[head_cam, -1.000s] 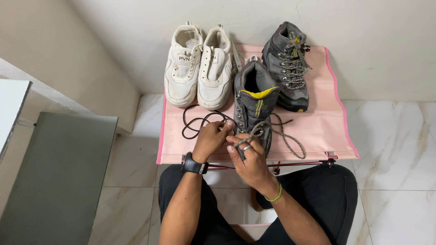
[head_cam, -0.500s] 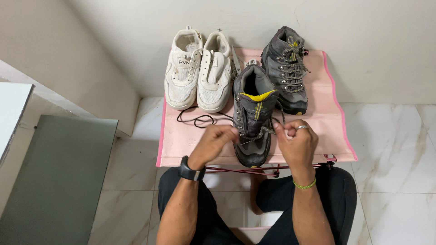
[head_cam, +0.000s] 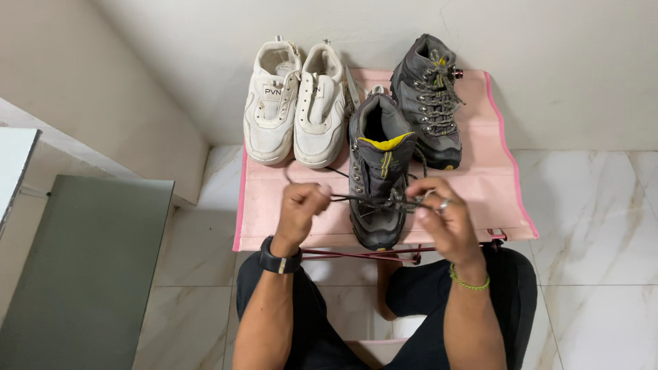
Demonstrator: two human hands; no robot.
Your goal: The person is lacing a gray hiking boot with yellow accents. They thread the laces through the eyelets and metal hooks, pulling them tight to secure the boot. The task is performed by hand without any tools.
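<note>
A grey hiking boot point(head_cam: 378, 164) with a yellow-edged tongue stands on a pink mat point(head_cam: 493, 171), toe toward me. My left hand point(head_cam: 301, 209) is closed around one end of its dark shoelace point(head_cam: 343, 198), left of the boot. My right hand point(head_cam: 442, 216), with a ring, pinches the other end of the lace at the boot's right side. The lace runs taut across the lower eyelets between both hands. The second grey boot point(head_cam: 428, 96), fully laced, stands behind and to the right.
A pair of white sneakers point(head_cam: 296, 103) sits at the mat's back left against the wall. A grey-green panel point(head_cam: 82, 274) lies on the marble floor at my left. A thin red rod point(head_cam: 363, 253) runs along the mat's near edge above my knees.
The loose lace loop left of the boot has been drawn in. My hands have pulled apart, tightening the lace across the boot, and the right hand has come back toward the boot.
</note>
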